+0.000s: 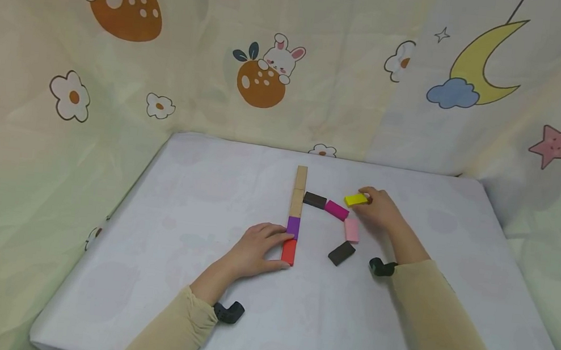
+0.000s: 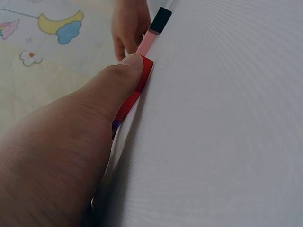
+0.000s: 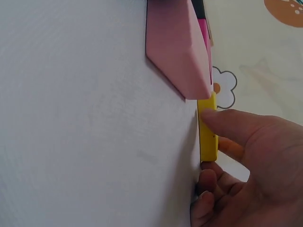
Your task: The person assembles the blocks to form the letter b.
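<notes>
My left hand (image 1: 254, 249) holds the red block (image 1: 289, 253) end to end, thumb at its near end and fingers by the purple block (image 1: 293, 224). Beyond purple, two bare-wood blocks (image 1: 299, 191) extend the straight column. Between thumb and fingers, my right hand (image 1: 381, 211) pinches a yellow block (image 3: 207, 130). Left of it, a black block (image 1: 315, 200) and a magenta block (image 1: 336, 210) slope away from the column. A pink block (image 1: 351, 231) continues this curve toward a second black block (image 1: 341, 254), which lies at a slant.
A white cloth covers the table (image 1: 181, 187). Patterned fabric (image 1: 341, 90) stands behind and along its sides. Black wrist-mounted pieces, one on the left (image 1: 229, 312) and one on the right (image 1: 382, 267), stick out near the sleeves.
</notes>
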`<state>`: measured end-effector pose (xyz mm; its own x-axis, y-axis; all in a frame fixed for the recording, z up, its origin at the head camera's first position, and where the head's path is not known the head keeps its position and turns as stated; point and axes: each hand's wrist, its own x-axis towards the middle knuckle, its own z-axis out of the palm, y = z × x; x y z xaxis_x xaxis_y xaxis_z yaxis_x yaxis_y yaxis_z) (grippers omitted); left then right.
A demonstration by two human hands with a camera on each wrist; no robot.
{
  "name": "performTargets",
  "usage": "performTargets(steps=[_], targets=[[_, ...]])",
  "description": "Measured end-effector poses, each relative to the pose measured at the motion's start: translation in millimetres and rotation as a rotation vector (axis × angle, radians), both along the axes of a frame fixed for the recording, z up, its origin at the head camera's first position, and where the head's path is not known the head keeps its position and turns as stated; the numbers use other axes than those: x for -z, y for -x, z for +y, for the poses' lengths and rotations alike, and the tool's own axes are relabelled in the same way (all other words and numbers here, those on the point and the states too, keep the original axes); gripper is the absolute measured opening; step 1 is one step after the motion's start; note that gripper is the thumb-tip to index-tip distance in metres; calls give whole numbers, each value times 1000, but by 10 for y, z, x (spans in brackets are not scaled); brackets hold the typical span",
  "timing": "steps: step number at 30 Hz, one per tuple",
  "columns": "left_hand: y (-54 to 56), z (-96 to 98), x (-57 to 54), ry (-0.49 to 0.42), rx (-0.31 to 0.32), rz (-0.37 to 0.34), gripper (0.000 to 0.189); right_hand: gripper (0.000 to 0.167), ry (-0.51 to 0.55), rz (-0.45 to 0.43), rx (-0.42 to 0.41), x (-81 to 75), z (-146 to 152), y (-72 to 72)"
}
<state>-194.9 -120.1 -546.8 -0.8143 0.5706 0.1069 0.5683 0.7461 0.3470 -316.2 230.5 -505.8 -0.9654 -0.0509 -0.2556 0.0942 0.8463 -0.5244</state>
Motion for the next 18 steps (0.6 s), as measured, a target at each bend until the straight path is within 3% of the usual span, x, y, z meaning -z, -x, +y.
performTargets(steps=[6, 18], targets=[[4, 7, 1, -3, 1, 0, 68, 44, -25, 56, -35, 31, 60, 10], [6, 7, 8, 4, -4, 8, 69, 43, -42, 72, -39, 5, 77, -50]])
